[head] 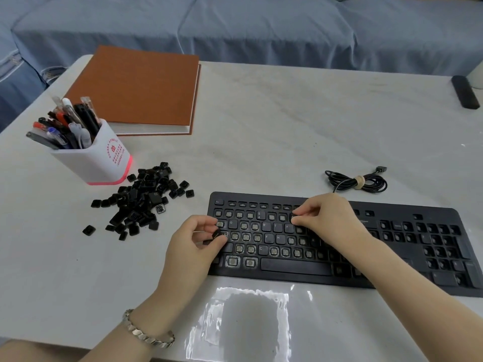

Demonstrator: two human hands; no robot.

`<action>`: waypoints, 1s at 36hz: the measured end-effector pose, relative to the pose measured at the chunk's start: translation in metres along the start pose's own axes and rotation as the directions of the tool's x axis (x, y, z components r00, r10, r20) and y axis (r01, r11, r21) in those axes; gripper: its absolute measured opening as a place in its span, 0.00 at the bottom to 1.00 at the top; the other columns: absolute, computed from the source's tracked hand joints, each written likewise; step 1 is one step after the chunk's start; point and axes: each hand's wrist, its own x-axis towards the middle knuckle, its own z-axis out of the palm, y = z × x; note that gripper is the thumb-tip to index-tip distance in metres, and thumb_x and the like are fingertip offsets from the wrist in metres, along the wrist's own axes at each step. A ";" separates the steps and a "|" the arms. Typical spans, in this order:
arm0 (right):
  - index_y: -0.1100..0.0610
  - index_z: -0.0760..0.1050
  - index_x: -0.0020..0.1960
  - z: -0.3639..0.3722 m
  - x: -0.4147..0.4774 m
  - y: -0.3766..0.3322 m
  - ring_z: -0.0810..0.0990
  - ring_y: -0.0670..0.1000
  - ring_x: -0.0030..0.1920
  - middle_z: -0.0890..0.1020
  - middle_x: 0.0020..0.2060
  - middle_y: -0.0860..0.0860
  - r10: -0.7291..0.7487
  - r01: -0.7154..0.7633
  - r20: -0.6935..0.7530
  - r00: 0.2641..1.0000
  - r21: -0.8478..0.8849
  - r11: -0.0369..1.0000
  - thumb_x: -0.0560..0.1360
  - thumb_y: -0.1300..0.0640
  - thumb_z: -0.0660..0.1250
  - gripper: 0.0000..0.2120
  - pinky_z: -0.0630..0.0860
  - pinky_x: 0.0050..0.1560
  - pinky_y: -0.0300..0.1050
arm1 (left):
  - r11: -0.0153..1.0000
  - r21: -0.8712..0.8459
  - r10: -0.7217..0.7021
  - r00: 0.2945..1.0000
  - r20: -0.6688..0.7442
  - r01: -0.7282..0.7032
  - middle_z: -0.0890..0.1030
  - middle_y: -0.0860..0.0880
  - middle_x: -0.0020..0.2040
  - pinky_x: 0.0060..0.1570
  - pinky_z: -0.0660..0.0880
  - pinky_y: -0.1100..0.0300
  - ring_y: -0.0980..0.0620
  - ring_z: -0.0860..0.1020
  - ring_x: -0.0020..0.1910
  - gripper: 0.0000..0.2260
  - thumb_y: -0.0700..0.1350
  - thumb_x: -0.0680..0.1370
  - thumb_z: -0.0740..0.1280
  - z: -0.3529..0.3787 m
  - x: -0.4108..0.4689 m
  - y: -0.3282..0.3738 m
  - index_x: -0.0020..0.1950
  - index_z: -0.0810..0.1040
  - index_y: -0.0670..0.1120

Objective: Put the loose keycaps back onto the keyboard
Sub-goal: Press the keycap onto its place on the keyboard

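Head: left hand pinches keycap; right hand unclear.

We have a single head-worn view, looking forward and down from the near edge of the pale marbled table, close above it.

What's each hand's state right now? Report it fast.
Left hand: grip closed on a black keycap.
Right hand: curled at the keyboard's number row; contents cannot be told.

Left hand pinches a keycap over the keyboard, right hand touches its number row with curled fingers.
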 end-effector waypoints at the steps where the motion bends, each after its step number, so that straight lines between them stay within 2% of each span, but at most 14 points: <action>1: 0.57 0.83 0.44 0.000 0.000 0.000 0.74 0.39 0.32 0.77 0.29 0.43 -0.012 0.012 -0.005 1.000 -0.016 1.000 0.68 0.60 0.74 0.05 0.68 0.35 0.22 | 1.000 0.000 -0.003 1.000 0.002 0.003 0.79 0.54 0.43 0.42 0.72 0.75 0.63 0.77 0.40 0.13 0.36 0.71 0.73 0.001 0.000 -0.001 0.45 0.76 0.53; 5: 0.57 0.83 0.45 0.001 -0.002 0.001 0.75 0.42 0.34 0.78 0.32 0.44 -0.054 0.053 -0.020 0.998 -0.062 0.997 0.70 0.59 0.73 0.05 0.67 0.36 0.22 | 1.000 -0.008 -0.003 1.000 -0.006 0.003 0.79 0.53 0.43 0.41 0.71 0.75 0.62 0.77 0.41 0.13 0.35 0.71 0.72 0.004 0.000 -0.004 0.45 0.76 0.52; 8: 0.57 0.82 0.50 0.002 -0.006 0.001 0.78 0.48 0.44 0.82 0.42 0.50 -0.119 0.115 -0.019 0.993 -0.145 0.983 0.72 0.58 0.71 0.08 0.65 0.41 0.27 | 1.000 -0.015 0.004 1.000 -0.013 -0.004 0.79 0.54 0.43 0.42 0.71 0.75 0.67 0.76 0.39 0.13 0.35 0.71 0.72 0.005 0.000 -0.006 0.45 0.76 0.52; 11: 0.56 0.82 0.53 0.003 -0.010 0.005 0.78 0.50 0.50 0.82 0.49 0.51 -0.202 0.193 -0.018 0.979 -0.216 0.957 0.73 0.57 0.69 0.10 0.64 0.49 0.31 | 1.000 -0.007 0.011 1.000 -0.024 -0.011 0.79 0.55 0.43 0.41 0.70 0.76 0.68 0.75 0.38 0.12 0.35 0.71 0.72 0.006 0.001 -0.007 0.45 0.76 0.52; 15: 0.56 0.82 0.53 0.001 -0.013 0.007 0.77 0.47 0.44 0.81 0.48 0.52 -0.237 0.232 -0.010 0.971 -0.181 0.956 0.72 0.59 0.71 0.10 0.68 0.53 0.35 | 0.999 0.025 0.024 0.999 -0.034 -0.023 0.79 0.55 0.43 0.40 0.69 0.77 0.68 0.75 0.39 0.11 0.36 0.71 0.73 0.008 0.000 -0.008 0.44 0.76 0.51; 22: 0.57 0.81 0.54 -0.002 -0.009 0.005 0.79 0.52 0.49 0.80 0.48 0.53 -0.255 0.258 0.042 0.966 -0.204 0.944 0.72 0.59 0.70 0.11 0.70 0.56 0.43 | 0.999 -0.040 -0.032 0.997 -0.066 0.030 0.80 0.55 0.44 0.41 0.71 0.76 0.62 0.78 0.41 0.10 0.37 0.69 0.75 0.008 0.002 -0.011 0.44 0.78 0.49; 26: 0.57 0.80 0.55 -0.005 -0.007 0.005 0.78 0.51 0.50 0.79 0.50 0.53 -0.286 0.296 0.073 0.955 -0.250 0.922 0.73 0.57 0.69 0.12 0.66 0.54 0.34 | 0.999 -0.032 -0.025 0.998 -0.056 0.023 0.81 0.56 0.44 0.41 0.71 0.76 0.64 0.77 0.40 0.11 0.37 0.69 0.75 0.007 0.000 -0.013 0.44 0.78 0.50; 31: 0.56 0.81 0.55 -0.008 -0.002 0.007 0.76 0.51 0.51 0.79 0.48 0.52 -0.320 0.342 0.122 0.940 -0.289 0.894 0.73 0.56 0.69 0.11 0.65 0.53 0.35 | 1.000 -0.025 -0.017 0.998 -0.056 0.016 0.82 0.54 0.44 0.41 0.72 0.74 0.58 0.79 0.42 0.11 0.37 0.68 0.75 0.005 -0.001 -0.015 0.43 0.79 0.51; 36: 0.57 0.81 0.54 -0.011 0.001 0.009 0.77 0.52 0.49 0.80 0.46 0.53 -0.355 0.380 0.136 0.925 -0.286 0.880 0.73 0.56 0.70 0.11 0.66 0.50 0.35 | 1.000 -0.026 -0.008 0.999 -0.050 0.007 0.82 0.55 0.44 0.41 0.72 0.73 0.59 0.79 0.42 0.12 0.36 0.67 0.76 0.004 -0.002 -0.015 0.41 0.79 0.52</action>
